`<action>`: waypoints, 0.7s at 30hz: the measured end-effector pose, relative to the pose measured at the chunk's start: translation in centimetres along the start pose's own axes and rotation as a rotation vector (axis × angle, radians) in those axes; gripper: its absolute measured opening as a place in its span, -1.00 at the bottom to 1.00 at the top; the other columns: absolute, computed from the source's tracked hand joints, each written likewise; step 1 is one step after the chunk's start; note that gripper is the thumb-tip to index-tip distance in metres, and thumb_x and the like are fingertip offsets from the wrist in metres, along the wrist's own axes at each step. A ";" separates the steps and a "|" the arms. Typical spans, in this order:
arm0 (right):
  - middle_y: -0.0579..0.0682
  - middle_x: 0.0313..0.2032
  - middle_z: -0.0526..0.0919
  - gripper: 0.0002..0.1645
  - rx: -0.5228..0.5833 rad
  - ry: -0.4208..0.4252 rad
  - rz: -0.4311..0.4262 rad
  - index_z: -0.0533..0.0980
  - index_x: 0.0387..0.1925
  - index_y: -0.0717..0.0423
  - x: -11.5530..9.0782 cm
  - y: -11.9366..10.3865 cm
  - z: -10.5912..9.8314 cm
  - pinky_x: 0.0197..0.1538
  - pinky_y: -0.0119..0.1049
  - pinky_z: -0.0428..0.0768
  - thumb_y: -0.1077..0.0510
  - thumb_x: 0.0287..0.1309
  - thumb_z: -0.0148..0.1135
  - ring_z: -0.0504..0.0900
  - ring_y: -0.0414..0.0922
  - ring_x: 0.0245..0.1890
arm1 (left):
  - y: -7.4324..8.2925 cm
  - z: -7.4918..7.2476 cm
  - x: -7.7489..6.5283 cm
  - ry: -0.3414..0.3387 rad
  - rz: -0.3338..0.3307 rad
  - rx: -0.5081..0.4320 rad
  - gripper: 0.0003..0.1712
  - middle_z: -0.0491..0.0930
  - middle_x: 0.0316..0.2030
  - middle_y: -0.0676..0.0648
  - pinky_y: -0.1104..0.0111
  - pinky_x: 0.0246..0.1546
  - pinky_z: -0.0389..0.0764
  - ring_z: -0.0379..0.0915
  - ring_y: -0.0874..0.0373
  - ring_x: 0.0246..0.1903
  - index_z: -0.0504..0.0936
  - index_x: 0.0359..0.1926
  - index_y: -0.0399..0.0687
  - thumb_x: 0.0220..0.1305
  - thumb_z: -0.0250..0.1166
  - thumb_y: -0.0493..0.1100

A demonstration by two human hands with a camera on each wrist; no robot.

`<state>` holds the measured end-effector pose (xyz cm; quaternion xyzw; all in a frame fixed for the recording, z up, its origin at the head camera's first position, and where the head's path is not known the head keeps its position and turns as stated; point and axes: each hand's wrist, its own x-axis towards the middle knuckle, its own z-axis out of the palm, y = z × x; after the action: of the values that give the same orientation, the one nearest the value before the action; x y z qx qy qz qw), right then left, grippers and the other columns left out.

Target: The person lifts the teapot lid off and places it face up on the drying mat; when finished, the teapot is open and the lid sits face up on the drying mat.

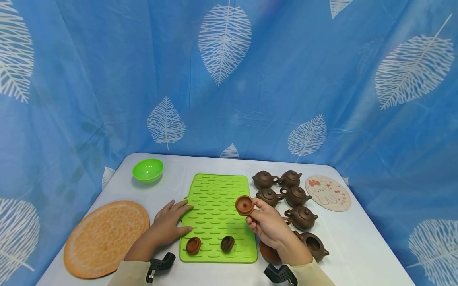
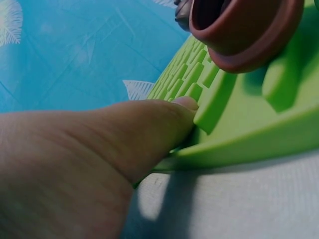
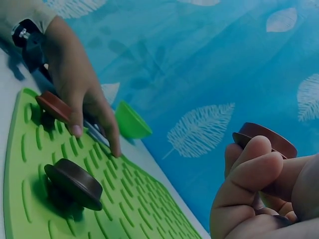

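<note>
My right hand [image 1: 268,222] pinches a reddish-brown teapot lid [image 1: 245,205], its hollow underside facing up toward the head camera, over the right side of a green drying mat [image 1: 218,214]. In the right wrist view, fingers curl round the lid's [image 3: 274,140] edge. With fingers spread, my left hand [image 1: 168,224] rests on the mat's left edge; its thumb [image 2: 164,117] presses the rim. On the mat near the front lie two upturned lids, a reddish-brown one [image 1: 193,245] by the left thumb and a dark brown one [image 1: 227,244] further right.
Several dark brown teapots [image 1: 302,217] cluster right of the mat; one lidless teapot [image 1: 315,245] stands nearest. A reddish-brown teapot [image 1: 269,253] is partly hidden under my right forearm. A bunny-print round mat [image 1: 329,193] lies far right, a green bowl [image 1: 148,171] back left, an orange-tan round placemat [image 1: 107,238] left.
</note>
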<state>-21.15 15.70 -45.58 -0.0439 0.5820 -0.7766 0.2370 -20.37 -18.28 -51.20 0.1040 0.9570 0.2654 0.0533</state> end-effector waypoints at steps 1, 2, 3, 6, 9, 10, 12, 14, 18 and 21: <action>-0.09 -0.21 0.64 -0.73 -0.011 -0.007 0.003 0.32 0.19 0.12 0.1 0.0 0.1 -0.42 -0.59 0.51 0.24 0.58 0.07 0.55 -0.37 -0.46 | 0.0 0.0 0.0 -0.001 -0.001 0.000 -0.17 0.21 0.59 -0.09 -0.47 0.44 -0.03 -0.13 -0.43 0.59 0.44 0.50 0.13 0.27 0.50 0.13; -0.08 -0.22 0.63 -0.73 -0.018 -0.014 0.009 0.32 0.19 0.12 0.3 0.0 0.3 -0.43 -0.59 0.52 0.24 0.58 0.07 0.55 -0.36 -0.47 | 0.0 0.0 0.0 -0.002 -0.002 -0.002 -0.17 0.21 0.59 -0.09 -0.48 0.44 -0.04 -0.13 -0.43 0.59 0.44 0.50 0.13 0.27 0.50 0.13; -0.07 -0.21 0.63 -0.73 -0.026 -0.023 0.016 0.31 0.20 0.13 0.4 -0.1 0.4 -0.43 -0.58 0.52 0.24 0.58 0.06 0.55 -0.36 -0.47 | 0.0 0.0 0.0 -0.003 -0.002 -0.002 -0.17 0.21 0.59 -0.08 -0.48 0.44 -0.04 -0.14 -0.43 0.59 0.44 0.50 0.13 0.27 0.50 0.13; -0.04 -0.19 0.61 -0.71 -0.055 -0.042 0.040 0.31 0.22 0.15 0.9 -0.3 0.9 -0.44 -0.58 0.52 0.25 0.58 0.04 0.54 -0.35 -0.49 | 0.0 0.0 0.0 -0.003 0.001 -0.009 -0.17 0.21 0.59 -0.08 -0.48 0.44 -0.04 -0.14 -0.43 0.59 0.44 0.50 0.13 0.27 0.50 0.13; -0.02 -0.16 0.60 -0.69 -0.083 -0.060 0.063 0.32 0.25 0.17 1.4 -0.5 1.4 -0.44 -0.57 0.52 0.28 0.58 0.02 0.52 -0.34 -0.49 | -0.1 -0.1 0.0 -0.002 0.006 -0.013 -0.17 0.21 0.59 -0.08 -0.48 0.44 -0.04 -0.14 -0.43 0.59 0.44 0.50 0.13 0.27 0.50 0.13; -0.01 -0.16 0.59 -0.69 -0.092 -0.066 0.069 0.32 0.25 0.17 1.6 -0.6 1.5 -0.44 -0.56 0.51 0.28 0.57 0.02 0.52 -0.33 -0.49 | -0.1 0.0 0.1 -0.001 0.008 -0.015 -0.17 0.21 0.59 -0.09 -0.48 0.44 -0.04 -0.14 -0.44 0.59 0.44 0.50 0.13 0.27 0.50 0.13; 0.00 -0.18 0.59 -0.70 -0.104 -0.082 0.081 0.34 0.24 0.18 2.0 -0.7 1.8 -0.45 -0.56 0.50 0.27 0.57 0.03 0.50 -0.32 -0.50 | -0.1 0.0 0.1 0.000 0.010 -0.013 -0.17 0.21 0.59 -0.09 -0.48 0.44 -0.04 -0.14 -0.44 0.59 0.44 0.50 0.13 0.28 0.50 0.13; -0.01 -0.20 0.60 -0.71 -0.114 -0.096 0.091 0.35 0.21 0.18 2.4 -0.6 2.1 -0.45 -0.55 0.49 0.26 0.57 0.06 0.49 -0.32 -0.51 | -0.1 0.1 0.2 0.000 0.010 -0.011 -0.17 0.21 0.59 -0.09 -0.47 0.44 -0.03 -0.14 -0.43 0.59 0.44 0.50 0.13 0.27 0.50 0.13; 0.00 -0.21 0.63 -0.72 -0.130 -0.116 0.119 0.38 0.21 0.17 3.1 -0.4 2.7 -0.47 -0.55 0.47 0.24 0.57 0.07 0.49 -0.32 -0.52 | -0.2 0.2 0.2 0.003 0.009 -0.005 -0.17 0.22 0.59 -0.09 -0.46 0.45 -0.02 -0.13 -0.43 0.59 0.45 0.50 0.12 0.27 0.50 0.14; 0.02 -0.21 0.63 -0.69 -0.149 -0.126 0.142 0.39 0.24 0.16 3.7 -0.2 3.2 -0.47 -0.54 0.46 0.26 0.57 0.05 0.48 -0.31 -0.52 | -0.2 0.2 0.2 0.005 0.010 -0.001 -0.17 0.22 0.59 -0.09 -0.46 0.44 -0.01 -0.12 -0.43 0.59 0.46 0.49 0.12 0.26 0.51 0.14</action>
<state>-23.34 11.36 -45.17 -0.0687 0.6236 -0.7084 0.3234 -20.56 -18.33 -51.47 0.1082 0.9565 0.2663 0.0496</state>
